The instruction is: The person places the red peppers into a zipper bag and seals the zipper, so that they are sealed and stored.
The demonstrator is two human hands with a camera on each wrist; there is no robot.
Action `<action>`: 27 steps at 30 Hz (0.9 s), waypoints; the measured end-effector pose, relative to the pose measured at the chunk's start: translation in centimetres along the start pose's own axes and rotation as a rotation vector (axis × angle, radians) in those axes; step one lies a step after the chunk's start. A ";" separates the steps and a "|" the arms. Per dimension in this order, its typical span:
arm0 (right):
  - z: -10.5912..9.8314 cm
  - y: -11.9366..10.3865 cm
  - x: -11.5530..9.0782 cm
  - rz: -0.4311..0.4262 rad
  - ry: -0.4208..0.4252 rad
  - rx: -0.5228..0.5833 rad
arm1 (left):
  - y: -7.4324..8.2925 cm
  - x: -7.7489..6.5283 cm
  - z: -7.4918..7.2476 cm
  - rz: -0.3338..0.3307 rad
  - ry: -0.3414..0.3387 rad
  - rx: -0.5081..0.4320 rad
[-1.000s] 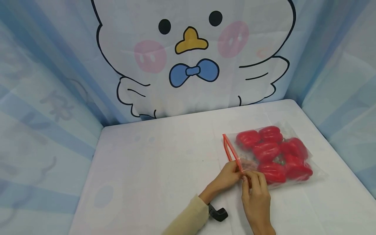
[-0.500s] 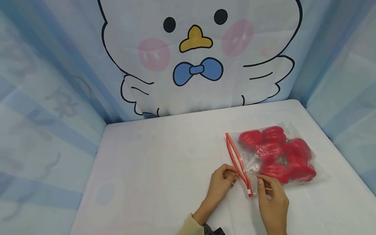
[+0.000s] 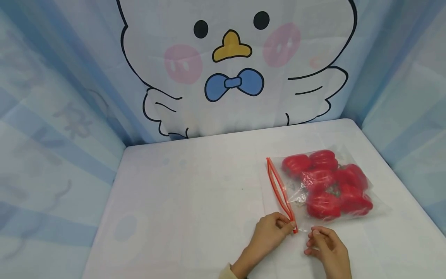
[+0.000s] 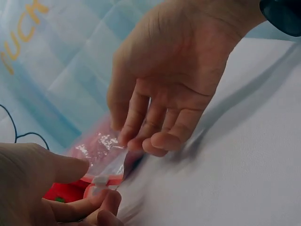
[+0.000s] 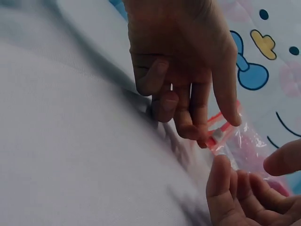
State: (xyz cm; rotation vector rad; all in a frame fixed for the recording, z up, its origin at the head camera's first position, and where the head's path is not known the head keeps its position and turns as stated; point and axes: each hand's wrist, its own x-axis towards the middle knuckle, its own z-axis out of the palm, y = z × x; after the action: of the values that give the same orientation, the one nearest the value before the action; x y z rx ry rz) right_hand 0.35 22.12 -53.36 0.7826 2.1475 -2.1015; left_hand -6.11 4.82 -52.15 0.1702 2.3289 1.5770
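On the right of the table a clear slider bag full of red bell peppers lies flat. Its mouth faces left, edged by two red zip strips that part along the middle and meet at the near end. My left hand is at that near end, thumb and curled fingers on either side of the white slider. My right hand stays just right of it, below the bag's near corner. Its fingers are loosely curled and hold nothing.
The bag lies on a white-covered table. Behind it hangs a curtain printed with a cartoon duck, and blue-white curtains close in the sides. A dark wristband shows on the right wrist.
Both hands have moved along the zip towards its near end. My left hand left the strip and came back at the slider; my right hand let go of the strip and drew back right.
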 end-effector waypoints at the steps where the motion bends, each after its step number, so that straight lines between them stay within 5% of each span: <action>1: 0.0 0.2 0.0 0.029 -0.029 0.010 | 0.0 0.0 0.1 0.010 -0.009 0.012; 6: 0.4 0.4 0.0 0.148 -0.106 -0.001 | -0.1 0.1 0.7 0.038 -0.031 0.050; 11: 0.7 0.0 0.0 0.180 -0.162 -0.026 | -0.2 0.2 0.9 0.030 -0.021 0.011; 20: 0.1 0.2 0.5 0.239 -0.406 0.027 | 0.2 0.1 1.3 0.046 -0.041 0.010; 27: 0.5 0.5 0.5 0.227 -0.422 0.037 | 0.2 0.0 1.3 0.031 -0.062 0.040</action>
State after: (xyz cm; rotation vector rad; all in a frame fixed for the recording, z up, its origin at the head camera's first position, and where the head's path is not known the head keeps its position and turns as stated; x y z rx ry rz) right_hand -0.08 21.82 -54.02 0.4976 1.7218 -1.9789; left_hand -5.70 6.02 -52.35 0.2616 2.3217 1.5182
